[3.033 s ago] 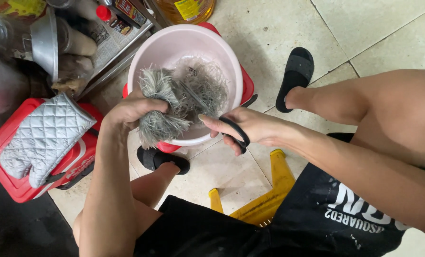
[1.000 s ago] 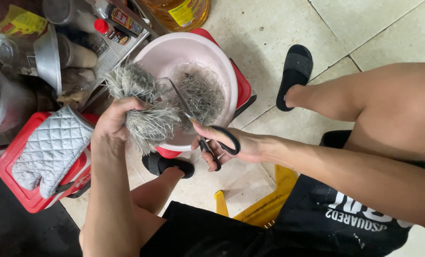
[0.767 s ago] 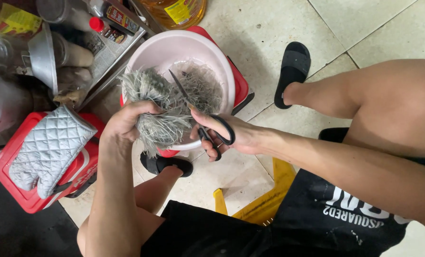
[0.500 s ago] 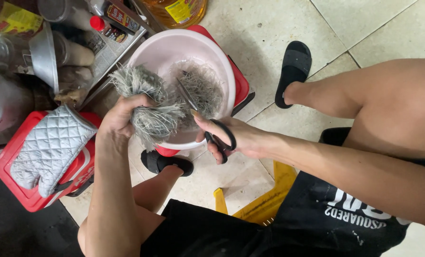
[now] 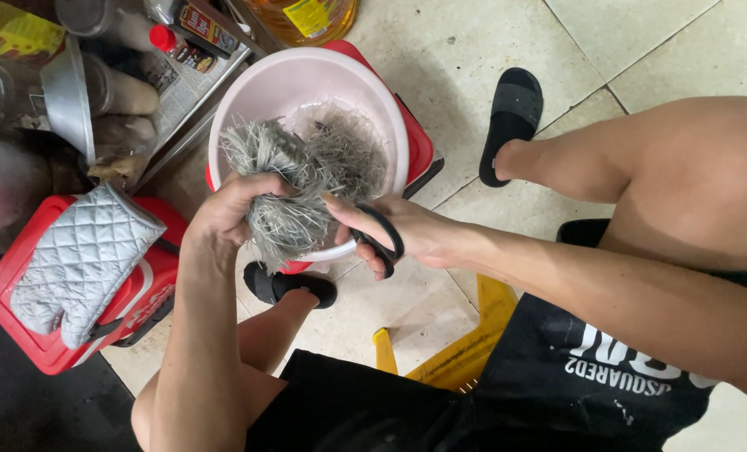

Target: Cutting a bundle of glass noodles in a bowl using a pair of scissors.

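Head view: the left hand [image 5: 227, 219] grips a grey fibrous bundle [image 5: 285, 188] over the pink basin [image 5: 248, 88]; the right hand [image 5: 407, 238] closes black scissors [image 5: 379, 240] against it. Trimmed strands lie inside, yet most of the bundle looks uncut.

The scissors [image 5: 379, 243] show only their black handles; the blades are buried in the grey bundle [image 5: 285, 188]. The left hand [image 5: 227, 213] covers the bundle's middle. The oil bottle [image 5: 302, 17] is cut off by the top edge.
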